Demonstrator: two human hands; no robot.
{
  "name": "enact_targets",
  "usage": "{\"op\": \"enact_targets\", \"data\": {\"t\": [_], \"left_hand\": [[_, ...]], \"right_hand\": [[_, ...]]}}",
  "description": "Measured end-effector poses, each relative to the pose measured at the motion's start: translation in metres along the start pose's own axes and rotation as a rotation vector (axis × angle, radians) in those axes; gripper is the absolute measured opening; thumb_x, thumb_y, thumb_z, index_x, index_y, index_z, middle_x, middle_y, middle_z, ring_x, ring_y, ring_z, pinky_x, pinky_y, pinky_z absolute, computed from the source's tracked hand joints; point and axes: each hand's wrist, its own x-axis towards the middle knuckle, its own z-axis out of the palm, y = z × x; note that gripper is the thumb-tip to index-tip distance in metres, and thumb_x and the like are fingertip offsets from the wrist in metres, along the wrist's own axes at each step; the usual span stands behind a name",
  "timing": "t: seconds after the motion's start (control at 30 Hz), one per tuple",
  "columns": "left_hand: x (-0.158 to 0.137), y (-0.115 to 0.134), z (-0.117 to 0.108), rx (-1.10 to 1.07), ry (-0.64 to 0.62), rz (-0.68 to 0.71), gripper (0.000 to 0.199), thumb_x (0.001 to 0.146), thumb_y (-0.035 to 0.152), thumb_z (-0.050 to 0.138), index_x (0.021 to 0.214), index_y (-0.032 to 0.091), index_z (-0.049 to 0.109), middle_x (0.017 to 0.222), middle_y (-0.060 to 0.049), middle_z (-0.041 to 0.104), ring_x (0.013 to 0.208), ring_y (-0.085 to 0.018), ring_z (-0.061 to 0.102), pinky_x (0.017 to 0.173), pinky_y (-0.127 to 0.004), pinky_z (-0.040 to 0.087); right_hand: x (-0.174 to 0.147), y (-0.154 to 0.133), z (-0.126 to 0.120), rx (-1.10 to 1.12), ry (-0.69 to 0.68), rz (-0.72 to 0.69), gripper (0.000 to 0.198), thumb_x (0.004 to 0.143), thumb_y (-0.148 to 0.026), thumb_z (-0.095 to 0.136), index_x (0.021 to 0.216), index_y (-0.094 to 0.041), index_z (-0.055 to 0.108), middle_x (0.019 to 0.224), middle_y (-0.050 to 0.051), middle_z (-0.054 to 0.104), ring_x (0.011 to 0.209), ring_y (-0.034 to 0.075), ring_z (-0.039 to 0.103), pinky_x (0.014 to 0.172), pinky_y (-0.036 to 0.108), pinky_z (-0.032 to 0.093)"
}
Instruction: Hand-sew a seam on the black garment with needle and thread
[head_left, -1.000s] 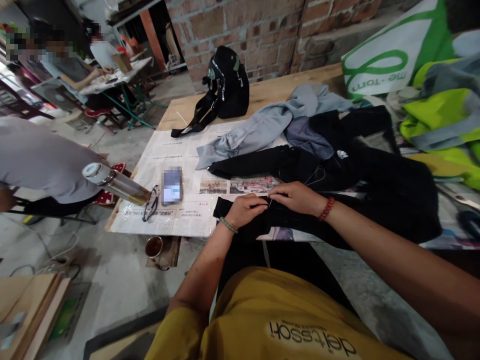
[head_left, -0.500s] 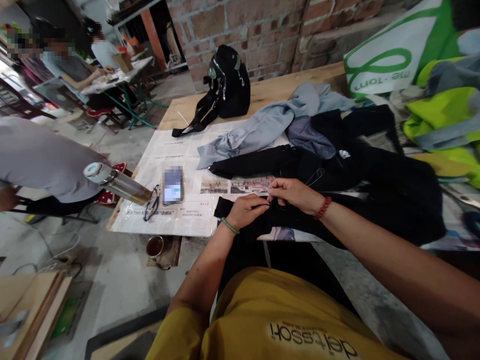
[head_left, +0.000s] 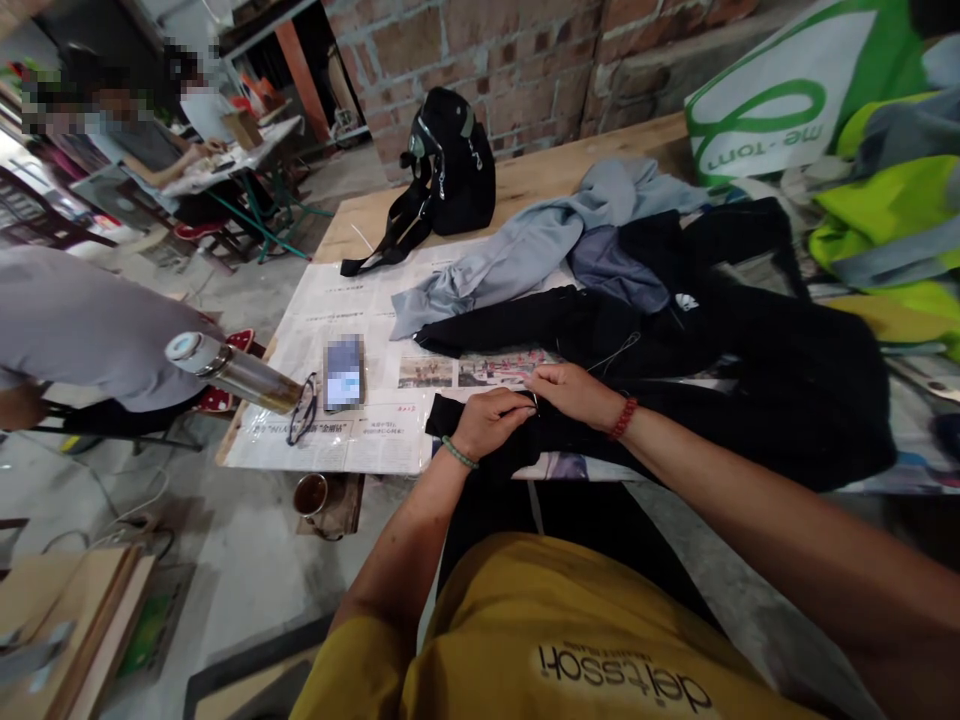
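My left hand [head_left: 491, 422], a green bead bracelet at its wrist, pinches the edge of a black garment [head_left: 795, 390] spread over the near side of the table. A thin, shiny sliver shows at its fingertips, too small to name. Just to the right and slightly higher, my right hand [head_left: 568, 393] has thumb and finger pressed together; what sits between them is too small to make out. It wears a red bead bracelet. A fine pale thread [head_left: 626, 348] loops over the black cloth beside the right hand.
Newspaper [head_left: 375, 430] under clear plastic covers the table. On the left are a phone [head_left: 343, 372], eyeglasses [head_left: 303, 410] and a bottle [head_left: 232, 370]. A grey garment [head_left: 517, 255], black bag [head_left: 454, 165] and green-white bag [head_left: 765, 110] lie beyond. A co-worker [head_left: 90, 330] sits at left.
My right hand has shifted slightly left, closer to the left fingertips. My left hand stays at about the same place on the black cloth. The view has tilted a little.
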Motion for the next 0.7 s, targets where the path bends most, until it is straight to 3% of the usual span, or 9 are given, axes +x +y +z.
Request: {"op": "enact_targets", "data": {"t": [0.23,0.33,0.4,0.47,0.57,0.63,0.7], "left_hand": [[0.002,-0.003,0.002,-0.021,0.091,-0.058,0.011,0.079,0.022,0.060,0.082,0.018,0.070,0.080,-0.004,0.071,0.075,-0.014,0.064,0.074,-0.027,0.051],[0.003,-0.003,0.002,-0.077,0.095,-0.109,0.011,0.079,0.023,0.060,0.080,0.017,0.070,0.079,-0.003,0.070,0.074,-0.013,0.063,0.073,-0.026,0.050],[0.004,-0.003,0.001,-0.116,0.094,-0.157,0.011,0.078,0.024,0.061,0.078,0.016,0.069,0.076,-0.003,0.069,0.071,-0.013,0.062,0.070,-0.025,0.049],[0.004,-0.003,0.001,-0.149,0.088,-0.197,0.012,0.076,0.026,0.063,0.076,0.015,0.069,0.074,-0.003,0.068,0.069,-0.012,0.061,0.068,-0.024,0.048],[0.004,-0.003,0.000,-0.186,0.081,-0.241,0.013,0.075,0.026,0.064,0.074,0.015,0.069,0.072,-0.002,0.068,0.067,-0.012,0.060,0.066,-0.023,0.046],[0.004,-0.003,0.000,-0.203,0.074,-0.259,0.013,0.075,0.027,0.063,0.073,0.015,0.069,0.071,-0.002,0.067,0.067,-0.012,0.059,0.065,-0.023,0.046],[0.004,-0.003,0.000,-0.213,0.065,-0.268,0.013,0.075,0.027,0.063,0.073,0.015,0.069,0.071,-0.002,0.067,0.067,-0.012,0.059,0.066,-0.023,0.046]], "right_hand": [[-0.005,-0.004,-0.007,-0.080,-0.119,-0.038,0.036,0.081,-0.039,0.040,0.054,-0.016,0.036,0.052,-0.003,0.031,0.051,0.007,0.030,0.049,0.022,0.023],[-0.005,-0.002,-0.015,-0.167,-0.135,-0.130,0.036,0.085,-0.039,0.040,0.058,-0.016,0.047,0.055,-0.001,0.043,0.053,0.009,0.039,0.052,0.022,0.031],[-0.007,-0.001,-0.022,-0.230,0.002,-0.260,0.029,0.086,-0.035,0.041,0.073,-0.016,0.058,0.072,0.003,0.056,0.063,0.011,0.049,0.061,0.024,0.039],[-0.012,0.001,-0.029,-0.273,0.243,-0.355,0.022,0.085,-0.030,0.045,0.092,-0.018,0.062,0.093,0.006,0.060,0.072,0.013,0.055,0.069,0.028,0.044],[-0.025,0.005,-0.035,-0.321,0.542,-0.417,0.015,0.083,-0.027,0.050,0.089,-0.019,0.061,0.093,0.007,0.060,0.074,0.016,0.056,0.071,0.031,0.046],[-0.035,0.009,-0.034,-0.358,0.597,-0.476,0.010,0.082,-0.026,0.053,0.077,-0.020,0.059,0.081,0.006,0.060,0.075,0.017,0.056,0.071,0.032,0.046],[-0.043,0.012,-0.029,-0.405,0.549,-0.534,0.008,0.080,-0.026,0.056,0.076,-0.020,0.059,0.078,0.005,0.060,0.077,0.019,0.056,0.073,0.034,0.046]]}}
